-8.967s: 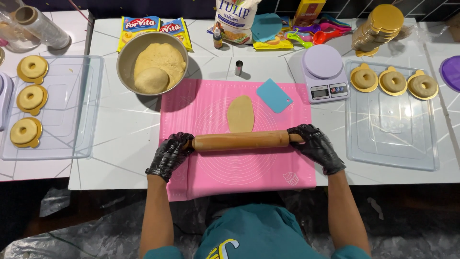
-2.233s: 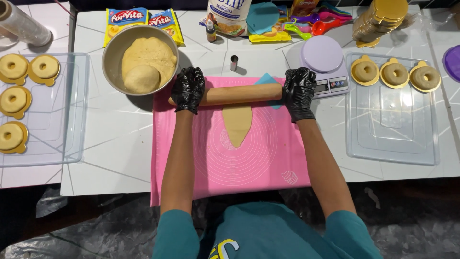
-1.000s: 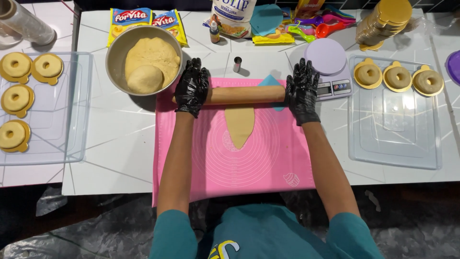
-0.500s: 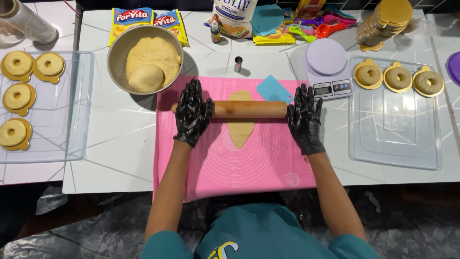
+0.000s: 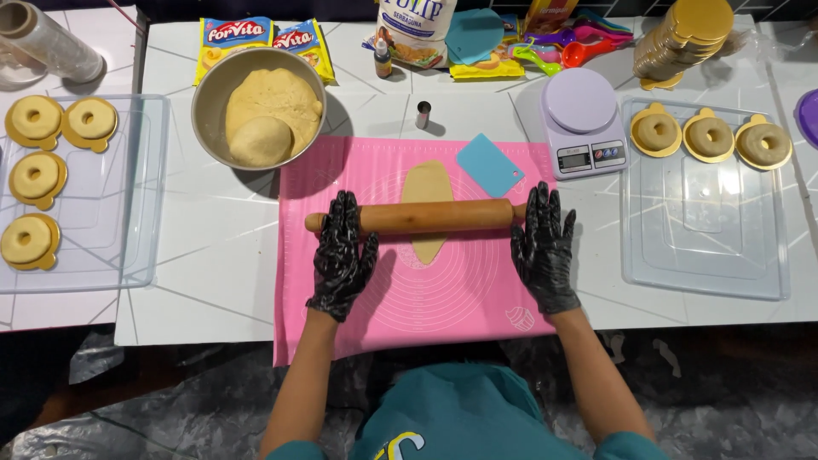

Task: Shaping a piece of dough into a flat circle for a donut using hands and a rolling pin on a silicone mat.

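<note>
A wooden rolling pin (image 5: 426, 216) lies across a long flat strip of pale dough (image 5: 427, 192) on a pink silicone mat (image 5: 443, 290). My left hand (image 5: 342, 255), in a black glove, rests flat with spread fingers, its fingertips on the pin's left end. My right hand (image 5: 543, 247), also gloved, lies flat with its fingertips on the pin's right end. Neither hand wraps around the pin. The dough shows above and below the pin.
A metal bowl (image 5: 209, 102) with dough stands at the mat's upper left. A blue scraper (image 5: 490, 165), a small metal cutter (image 5: 423, 114) and a lilac kitchen scale (image 5: 583, 119) lie behind. Clear trays (image 5: 707, 255) (image 5: 128, 213) with ring-shaped doughs flank both sides.
The rolling pin has come toward me over the dough, from the mat's far edge to its middle. My hands went from gripping its ends to lying flat with fingers spread.
</note>
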